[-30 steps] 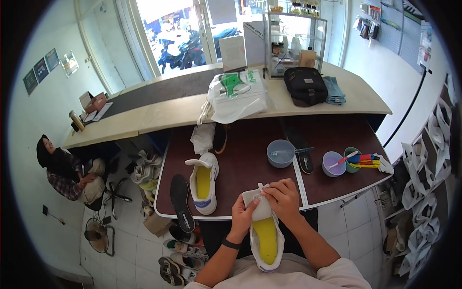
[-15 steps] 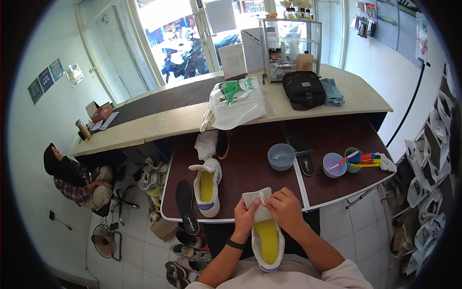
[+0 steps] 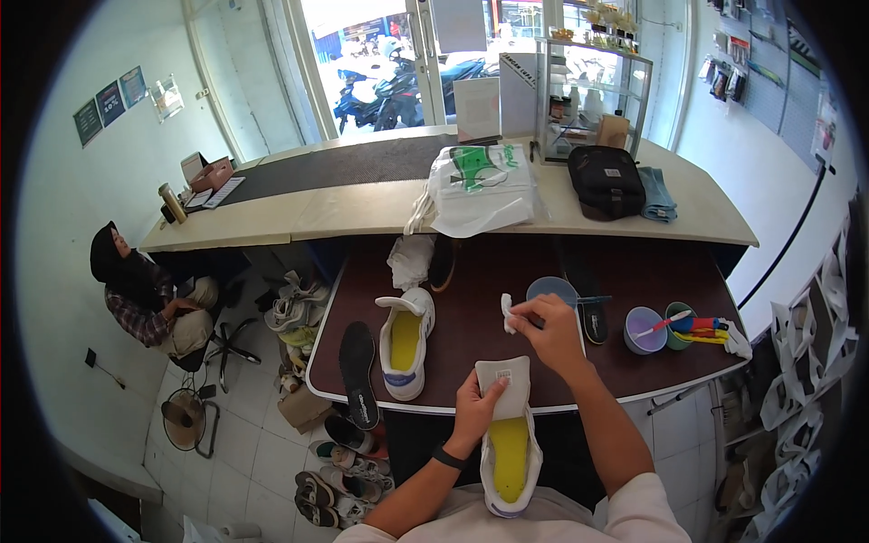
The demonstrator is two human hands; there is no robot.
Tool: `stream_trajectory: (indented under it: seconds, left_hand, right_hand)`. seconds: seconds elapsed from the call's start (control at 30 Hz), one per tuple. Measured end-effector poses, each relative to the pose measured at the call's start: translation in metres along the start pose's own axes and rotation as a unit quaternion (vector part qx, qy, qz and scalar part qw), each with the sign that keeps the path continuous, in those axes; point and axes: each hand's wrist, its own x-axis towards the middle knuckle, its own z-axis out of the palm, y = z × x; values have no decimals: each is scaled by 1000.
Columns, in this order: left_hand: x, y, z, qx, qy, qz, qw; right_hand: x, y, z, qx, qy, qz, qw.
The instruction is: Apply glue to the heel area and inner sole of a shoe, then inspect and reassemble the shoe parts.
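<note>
A white shoe [image 3: 489,484] with a yellow inside rests upright against my front, its toe end hidden under the raised tongue [image 3: 509,369]. My left hand [image 3: 475,405] grips that tongue, thumb on top beside a small printed label. Over the table, apart from the shoe, my right hand [image 3: 546,328] pinches a small crumpled white cloth or tissue [image 3: 507,313]. The matching white shoe [image 3: 425,330], also yellow inside, stands to the left on the table. A black insole [image 3: 358,366] lies beside it.
On the dark red table [image 3: 471,357] are a blue bowl [image 3: 550,288], partly behind my right hand, another black insole [image 3: 593,319], a purple cup [image 3: 644,339] and a green cup [image 3: 677,317] with brushes. A plastic bag [image 3: 484,204] lies on the counter. A person [image 3: 149,294] sits at left.
My right hand has left the tongue and moved up and away over the table with the white cloth or tissue. My left hand still holds the tongue. The whole view has shifted slightly.
</note>
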Motion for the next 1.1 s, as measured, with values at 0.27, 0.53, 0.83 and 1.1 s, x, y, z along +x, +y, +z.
stream_trajectory:
  seconds: [0.27,0.53,0.83,1.1]
  left_hand:
    - [1,-2,-6,-26,-49,-31,998]
    - [12,-10,2,-11,-112,-24,993]
    - [4,-11,-2,-17,-95,-36,995]
    - [3,-13,2,-37,-107,-17,993]
  right_hand:
    - [28,51,-6,-141,-91,-63,984]
    - [14,109,-66,-395,-161,-70,902]
    - [11,112,-59,-387,-150,-26,909]
    - [-8,87,-72,-367,-98,57,923]
